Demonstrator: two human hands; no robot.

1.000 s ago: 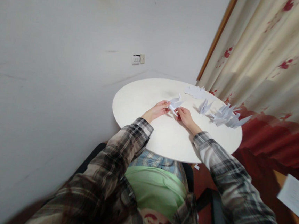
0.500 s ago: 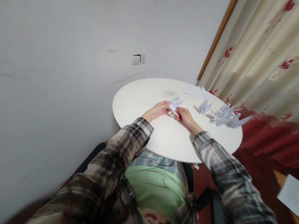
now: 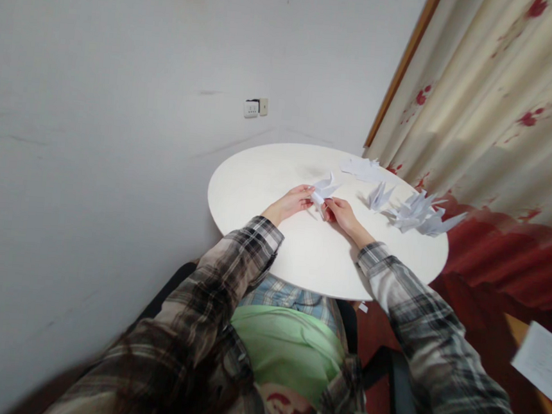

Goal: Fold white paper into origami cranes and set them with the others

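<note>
A white folded paper crane point(image 3: 325, 187) is held between my two hands, just over the round white table point(image 3: 254, 173). My left hand point(image 3: 294, 201) pinches its left side, the fingers closed on the paper. With thumb and fingers together, my right hand point(image 3: 342, 213) grips the near right part of the crane, and the fingertips partly hide the fold there. Pointed flaps of the crane stick up on the far side of my fingers. To the right of my right hand another paper crane point(image 3: 378, 197) stands on the table.
Several more paper cranes point(image 3: 413, 214) cluster at the table's right edge. Flat white paper pieces point(image 3: 363, 169) lie at the back. A wall with a socket point(image 3: 251, 109) stands behind and left, a flowered curtain point(image 3: 486, 122) to the right. A written sheet point(image 3: 545, 362) lies lower right.
The near pointed flap of the crane, which stuck out between my hands, is now bent down by my right fingers. Both hands have stayed nearly in place.
</note>
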